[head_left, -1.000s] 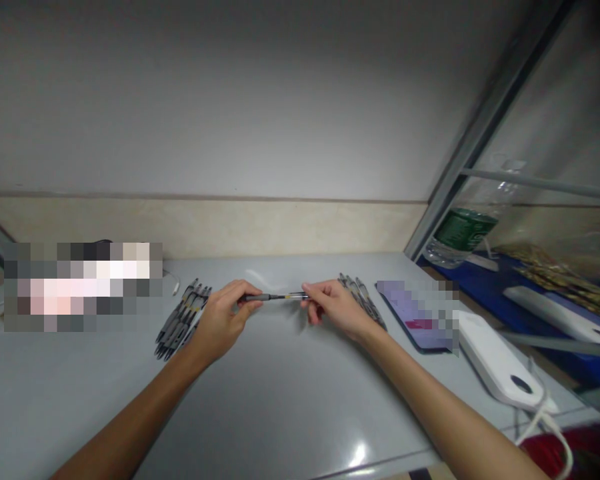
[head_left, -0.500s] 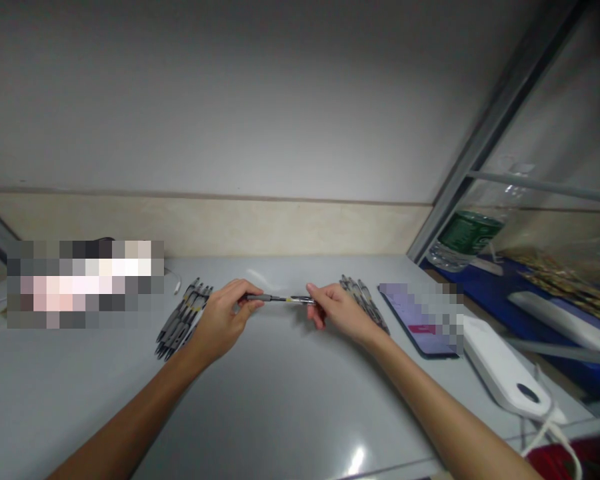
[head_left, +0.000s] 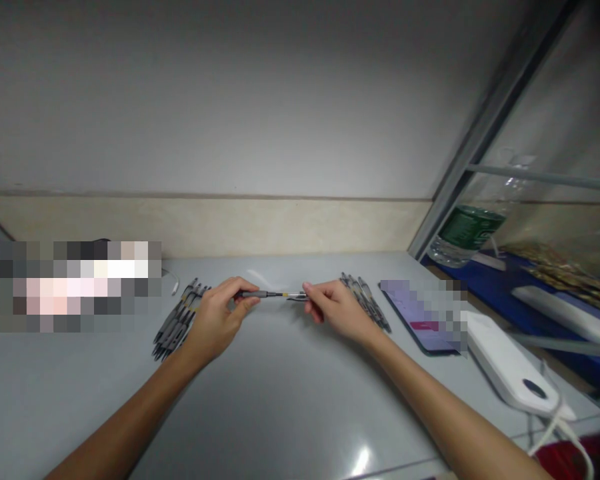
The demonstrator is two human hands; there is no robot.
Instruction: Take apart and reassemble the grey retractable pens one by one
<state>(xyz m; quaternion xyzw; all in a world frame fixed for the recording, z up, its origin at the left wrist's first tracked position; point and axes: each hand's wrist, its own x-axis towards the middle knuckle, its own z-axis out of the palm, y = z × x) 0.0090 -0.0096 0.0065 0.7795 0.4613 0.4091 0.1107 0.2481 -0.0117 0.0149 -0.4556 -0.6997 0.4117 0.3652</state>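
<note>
Take the phone (head_left: 415, 323) as your landmark. The pen (head_left: 263, 294) you are working on is well to the left of it, level with its far part, lying crosswise between your two hands, above the table (head_left: 280, 407).

Look at the pen: its left stretch is a thick, dark grey barrel, which tapers into a thin dark length. After that comes a small yellow band, then a clear, silvery section with a slim dark strip running along its near side. Both ends are covered by your fingers, so you cannot tell from here how they are finished.

Your left hand (head_left: 220, 317), the farther one from the phone, grips the grey end between thumb and fingers. Your right hand (head_left: 333, 307), between pen and phone, pinches the clear end with thumb and forefinger, its other fingers curled under.

Just left of the phone you have a row of similar pens (head_left: 370, 307), grey and dark, lying slanted. Much farther left of it, past your left hand, lies a thicker bundle of pens (head_left: 175, 325), grey with yellow bands. Close on the phone's right sits a white device (head_left: 503, 363) with a dark oval.
</note>
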